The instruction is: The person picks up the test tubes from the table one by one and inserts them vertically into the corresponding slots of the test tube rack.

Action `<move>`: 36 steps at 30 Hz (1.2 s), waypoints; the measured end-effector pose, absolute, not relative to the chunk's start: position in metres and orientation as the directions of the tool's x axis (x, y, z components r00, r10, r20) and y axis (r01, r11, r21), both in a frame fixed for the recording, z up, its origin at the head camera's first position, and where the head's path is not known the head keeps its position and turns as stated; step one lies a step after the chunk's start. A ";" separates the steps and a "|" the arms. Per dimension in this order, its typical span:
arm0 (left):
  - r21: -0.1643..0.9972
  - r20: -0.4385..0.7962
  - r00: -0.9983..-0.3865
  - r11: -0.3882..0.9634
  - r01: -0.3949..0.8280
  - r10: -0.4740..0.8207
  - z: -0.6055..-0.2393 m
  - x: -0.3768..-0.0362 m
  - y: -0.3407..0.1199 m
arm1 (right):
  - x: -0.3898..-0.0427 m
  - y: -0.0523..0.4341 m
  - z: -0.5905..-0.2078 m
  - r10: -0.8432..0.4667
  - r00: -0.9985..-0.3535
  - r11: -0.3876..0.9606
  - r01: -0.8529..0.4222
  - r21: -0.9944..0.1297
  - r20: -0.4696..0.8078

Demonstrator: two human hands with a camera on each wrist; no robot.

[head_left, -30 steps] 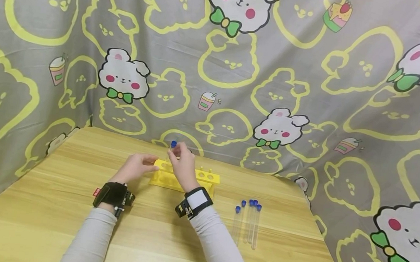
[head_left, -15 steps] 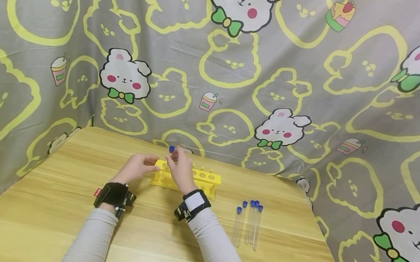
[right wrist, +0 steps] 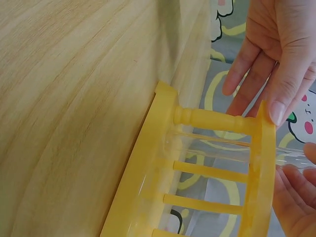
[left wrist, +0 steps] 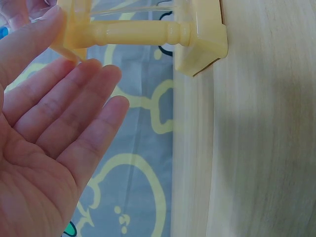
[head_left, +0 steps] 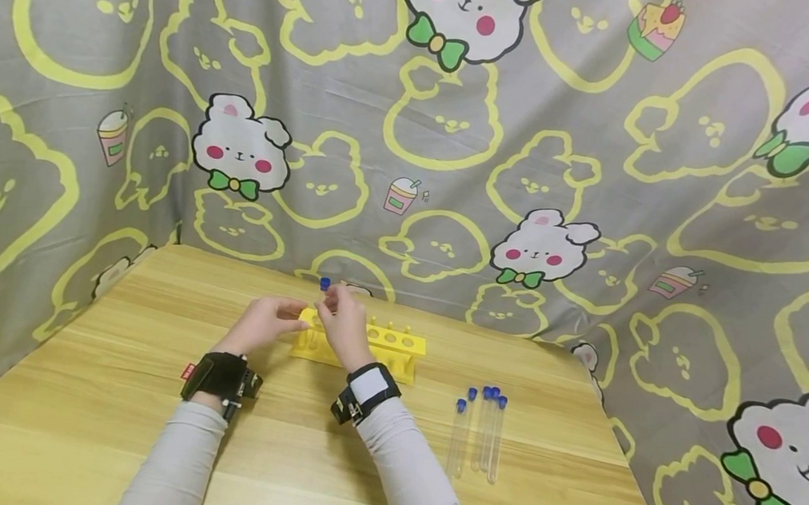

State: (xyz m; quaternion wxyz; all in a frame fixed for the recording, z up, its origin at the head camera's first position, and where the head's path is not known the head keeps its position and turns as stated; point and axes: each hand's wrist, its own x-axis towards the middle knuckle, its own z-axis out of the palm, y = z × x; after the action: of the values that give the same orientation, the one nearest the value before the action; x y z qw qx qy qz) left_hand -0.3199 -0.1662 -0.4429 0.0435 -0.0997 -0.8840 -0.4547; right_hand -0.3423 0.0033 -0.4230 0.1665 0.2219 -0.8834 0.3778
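Note:
A yellow test tube rack stands toward the back of the table. My left hand holds its left end, the thumb on the top plate and the fingertips at the far side; the left wrist view shows the other fingers extended. My right hand pinches the upper part of a clear test tube with a blue cap. In the right wrist view the test tube passes through the top plate's end hole and reaches down close to the base. The right fingertips are partly out of that view.
Several capped clear test tubes lie on the wooden table, right of the rack. A grey patterned curtain hangs behind and along both sides of the table.
My right hand and the capped test tube have shifted slightly left toward the rack's left end, and the tube now shows inside the rack. My left hand stays on the rack.

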 end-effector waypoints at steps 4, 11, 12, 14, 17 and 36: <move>0.794 0.172 -0.976 0.567 0.219 0.136 -0.443 -0.319 -0.165 | -0.343 0.004 -0.424 -0.259 -0.849 0.608 -0.513 -0.606 0.460; 0.787 0.174 -0.976 0.577 0.218 0.132 -0.443 -0.319 -0.166 | -0.342 0.010 -0.425 -0.254 -0.868 0.567 -0.491 -0.661 0.427; 0.786 0.171 -0.976 0.579 0.216 0.132 -0.444 -0.320 -0.166 | -0.341 0.012 -0.425 -0.252 -0.871 0.559 -0.487 -0.671 0.421; 0.789 0.163 -0.978 0.578 0.209 0.130 -0.443 -0.320 -0.166 | -0.340 0.017 -0.424 -0.246 -0.875 0.542 -0.480 -0.689 0.416; 0.793 0.153 -0.980 0.576 0.199 0.128 -0.444 -0.321 -0.165 | -0.335 0.029 -0.421 -0.233 -0.880 0.509 -0.472 -0.720 0.413; 0.802 0.143 -0.982 0.567 0.189 0.125 -0.443 -0.319 -0.166 | -0.308 0.160 -0.413 -0.094 -0.896 0.561 -0.408 -0.720 0.435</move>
State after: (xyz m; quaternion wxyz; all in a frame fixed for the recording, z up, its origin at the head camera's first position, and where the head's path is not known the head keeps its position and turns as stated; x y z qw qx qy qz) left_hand -0.3188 -0.1655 -0.4434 0.0349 -0.0889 -0.8845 -0.4567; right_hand -0.3081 0.1598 -0.4130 0.1766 0.1450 -0.8655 0.4457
